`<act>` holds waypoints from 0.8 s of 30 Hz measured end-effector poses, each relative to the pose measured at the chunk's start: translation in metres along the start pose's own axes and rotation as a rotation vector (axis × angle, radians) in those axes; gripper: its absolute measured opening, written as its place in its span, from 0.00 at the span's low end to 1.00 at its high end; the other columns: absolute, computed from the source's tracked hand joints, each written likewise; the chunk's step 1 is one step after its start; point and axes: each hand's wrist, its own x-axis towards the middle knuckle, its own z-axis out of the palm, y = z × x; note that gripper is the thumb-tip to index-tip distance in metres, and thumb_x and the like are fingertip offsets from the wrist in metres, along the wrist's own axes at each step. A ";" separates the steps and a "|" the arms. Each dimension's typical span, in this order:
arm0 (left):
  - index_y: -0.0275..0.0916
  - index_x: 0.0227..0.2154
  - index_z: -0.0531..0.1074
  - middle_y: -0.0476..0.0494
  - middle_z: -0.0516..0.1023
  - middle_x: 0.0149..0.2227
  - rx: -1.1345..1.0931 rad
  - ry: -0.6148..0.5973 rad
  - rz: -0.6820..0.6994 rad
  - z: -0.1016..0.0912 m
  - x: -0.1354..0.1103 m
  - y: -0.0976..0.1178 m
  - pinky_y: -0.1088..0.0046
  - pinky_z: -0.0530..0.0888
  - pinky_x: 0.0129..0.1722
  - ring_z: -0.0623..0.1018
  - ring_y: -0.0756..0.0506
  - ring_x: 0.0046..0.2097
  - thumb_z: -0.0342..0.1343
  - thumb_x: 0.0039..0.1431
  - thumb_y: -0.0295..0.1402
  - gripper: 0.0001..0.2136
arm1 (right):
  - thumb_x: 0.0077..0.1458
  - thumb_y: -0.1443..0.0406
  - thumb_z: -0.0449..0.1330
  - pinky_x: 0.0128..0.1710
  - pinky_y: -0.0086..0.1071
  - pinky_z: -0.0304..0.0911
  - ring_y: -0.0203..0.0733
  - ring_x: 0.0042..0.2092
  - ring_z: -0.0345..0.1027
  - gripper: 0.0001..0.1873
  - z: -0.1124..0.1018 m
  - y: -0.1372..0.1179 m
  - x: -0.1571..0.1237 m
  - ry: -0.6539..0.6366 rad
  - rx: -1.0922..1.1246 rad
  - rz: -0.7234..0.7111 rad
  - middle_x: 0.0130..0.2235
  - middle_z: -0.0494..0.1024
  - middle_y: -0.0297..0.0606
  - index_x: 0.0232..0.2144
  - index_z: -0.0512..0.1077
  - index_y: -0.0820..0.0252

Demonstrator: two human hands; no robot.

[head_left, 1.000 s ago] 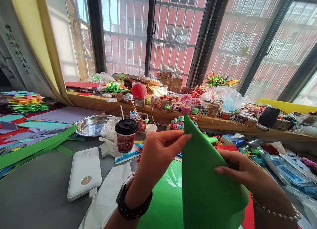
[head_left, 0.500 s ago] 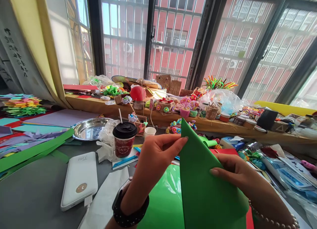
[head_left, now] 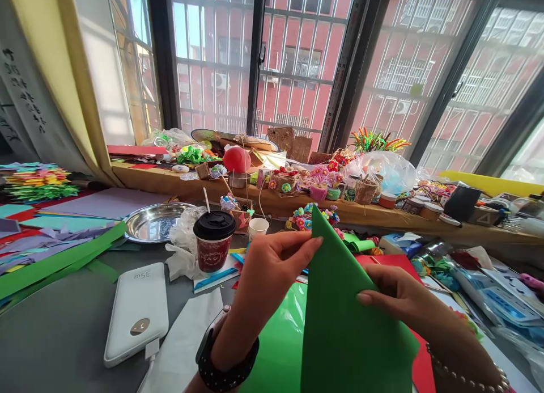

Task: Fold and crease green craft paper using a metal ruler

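A folded green paper sheet (head_left: 344,325) stands up in front of me with its point toward the windowsill. My left hand (head_left: 272,274), with a dark watch on the wrist, pinches its left edge near the tip. My right hand (head_left: 399,296), wearing a bead bracelet, grips the right edge with the thumb on top. A glossy green sheet (head_left: 280,347) lies flat on the grey table under both hands, and a red sheet (head_left: 382,262) lies beside it.
A red paper cup with a black lid (head_left: 213,240) stands left of my hands. A white power bank (head_left: 138,311), white paper (head_left: 187,336) and a steel plate (head_left: 155,220) lie further left. The wooden windowsill (head_left: 170,180) is crowded with craft items.
The green paper and both hands have drifted slightly left and down in view. The grip looks the same.
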 end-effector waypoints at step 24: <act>0.45 0.25 0.76 0.58 0.75 0.18 0.370 0.120 0.396 0.002 -0.043 0.030 0.83 0.65 0.18 0.71 0.54 0.18 0.55 0.49 0.26 0.07 | 0.40 0.70 0.64 0.25 0.18 0.62 0.30 0.26 0.67 0.05 0.050 -0.092 -0.001 0.370 -0.232 -0.458 0.23 0.74 0.26 0.22 0.74 0.55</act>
